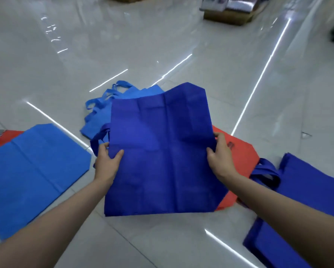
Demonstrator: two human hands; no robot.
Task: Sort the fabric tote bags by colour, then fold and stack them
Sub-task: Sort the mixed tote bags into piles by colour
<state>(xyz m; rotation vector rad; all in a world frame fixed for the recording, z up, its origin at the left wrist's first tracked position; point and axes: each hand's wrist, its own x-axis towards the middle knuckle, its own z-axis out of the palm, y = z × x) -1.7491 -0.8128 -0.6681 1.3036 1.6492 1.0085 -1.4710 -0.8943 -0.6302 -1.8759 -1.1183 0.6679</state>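
Gripped a dark blue tote bag (pixel 160 151) by its 2 side edges, fabric pinched in left hand (pixel 107 161) and right hand (pixel 220 157). Held spread over an orange tote bag (pixel 241 159), light blue tote bags (pixel 33 171) at left.

Stockroom or shop floor (unsure which): glossy pale tiles (pixel 162 45), cardboard boxes (pixel 228 18) at the back.

— Where's the camera sitting?
— On the person's head; it's the only view. It faces forward and down at the floor (pixel 162 45).
— Close in?
— Near. The left hand (pixel 108 161) and right hand (pixel 220 159) sit mid-picture on the dark blue bag (pixel 160 151), arms (pixel 52 219) running in from the bottom edge. Far cardboard boxes (pixel 228 17) just clip the top.
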